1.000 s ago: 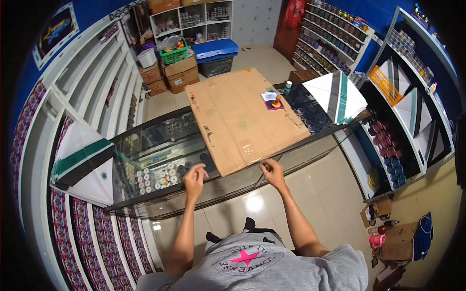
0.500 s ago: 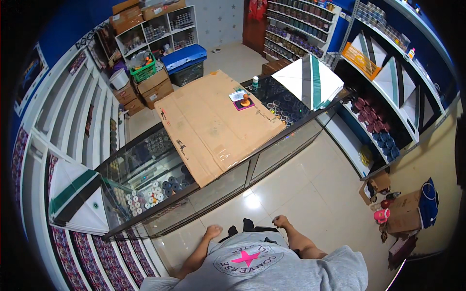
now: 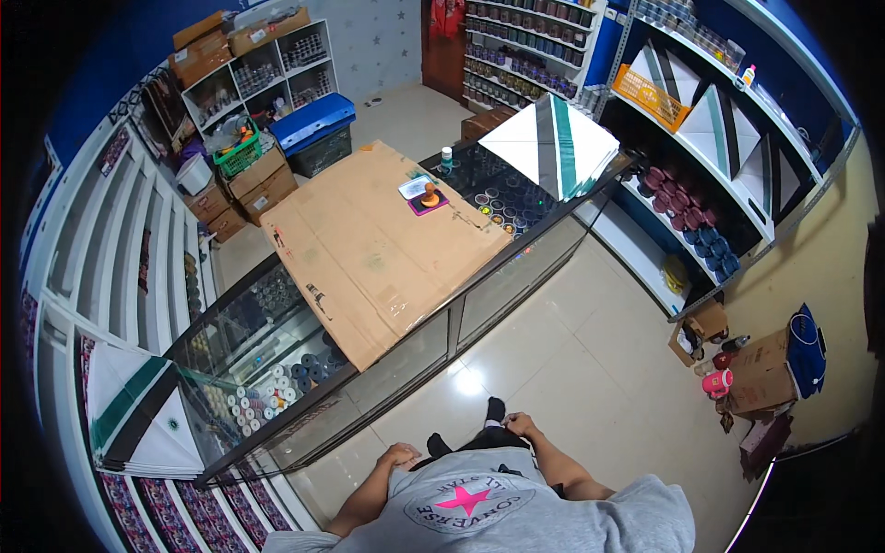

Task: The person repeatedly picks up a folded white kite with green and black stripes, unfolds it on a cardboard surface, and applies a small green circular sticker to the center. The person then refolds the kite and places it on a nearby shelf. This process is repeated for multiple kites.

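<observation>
My left hand [image 3: 400, 454] hangs by my waist at the left, its fingers loosely extended and nothing seen in it. On the other side my right hand [image 3: 519, 424] is low beside my hip, fingers curled in, with no object visible. Both are apart from the glass display counter [image 3: 452, 334] ahead. A large cardboard sheet [image 3: 369, 258] lies across the counter top. On it sit a wooden-handled stamp [image 3: 430, 194], a dark pad with a purple edge [image 3: 442, 205] and a small pale lid or tray [image 3: 415, 187].
White sheets with green and black stripes are stacked at the counter's right end [image 3: 553, 147] and left end [image 3: 171, 429]. A small bottle [image 3: 447, 158] stands behind the stamp. Shelves [image 3: 719, 194] line the right wall; cardboard boxes [image 3: 763, 373] rest on the floor at right.
The view has shifted, so the counter sits further left in it. One of my feet has stepped forward. The right hand has drawn slightly left; the left hand has dropped lower in view.
</observation>
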A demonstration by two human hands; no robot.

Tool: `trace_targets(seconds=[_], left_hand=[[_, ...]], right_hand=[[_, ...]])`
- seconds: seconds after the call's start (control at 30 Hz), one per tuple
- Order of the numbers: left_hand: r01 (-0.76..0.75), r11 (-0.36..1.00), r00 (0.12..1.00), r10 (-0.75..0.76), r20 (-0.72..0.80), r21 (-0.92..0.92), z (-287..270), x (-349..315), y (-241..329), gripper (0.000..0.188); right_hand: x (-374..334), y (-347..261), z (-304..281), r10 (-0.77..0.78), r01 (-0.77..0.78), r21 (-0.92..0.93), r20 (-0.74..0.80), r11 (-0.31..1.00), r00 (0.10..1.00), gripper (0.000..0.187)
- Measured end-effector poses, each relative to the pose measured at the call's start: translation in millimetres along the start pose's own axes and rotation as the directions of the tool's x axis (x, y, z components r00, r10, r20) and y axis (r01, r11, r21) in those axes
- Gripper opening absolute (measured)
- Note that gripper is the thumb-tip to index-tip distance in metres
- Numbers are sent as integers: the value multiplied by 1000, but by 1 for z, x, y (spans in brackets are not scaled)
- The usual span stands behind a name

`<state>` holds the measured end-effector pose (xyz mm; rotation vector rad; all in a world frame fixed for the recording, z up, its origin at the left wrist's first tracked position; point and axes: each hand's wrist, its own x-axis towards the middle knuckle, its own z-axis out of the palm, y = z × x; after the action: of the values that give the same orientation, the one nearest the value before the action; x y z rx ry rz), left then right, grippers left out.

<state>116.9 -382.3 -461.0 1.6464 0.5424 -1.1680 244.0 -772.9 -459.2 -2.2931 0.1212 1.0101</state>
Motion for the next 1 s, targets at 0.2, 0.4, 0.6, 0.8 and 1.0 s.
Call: trace_targets(seconds=[0.2, 0.4, 0.6, 0.8, 1.0], left_hand=[[-98, 960, 965, 28, -260, -263, -1, 1, 75, 18], [-78, 979, 950, 16, -313, -189, 24, 46, 118, 14], [-76, 985, 966, 34, -254, -158, 72, 77, 188, 14], [-231, 967, 959, 208, -194, -104, 105, 103, 239, 16], [-187, 975, 970, 164, -176, -121, 100, 92, 245, 19]], right_hand=[[22, 30, -17, 19, -20, -29, -22, 999, 1000, 26], [41, 65, -69, -54, 54, -12, 24, 998, 998, 25], [34, 74, -153, 113, -132, 262, 85, 956, 990, 22], [53, 103, -198, 159, -170, 242, 64, 955, 985, 20], [61, 89, -208, 117, -130, 236, 67, 963, 991, 22]])
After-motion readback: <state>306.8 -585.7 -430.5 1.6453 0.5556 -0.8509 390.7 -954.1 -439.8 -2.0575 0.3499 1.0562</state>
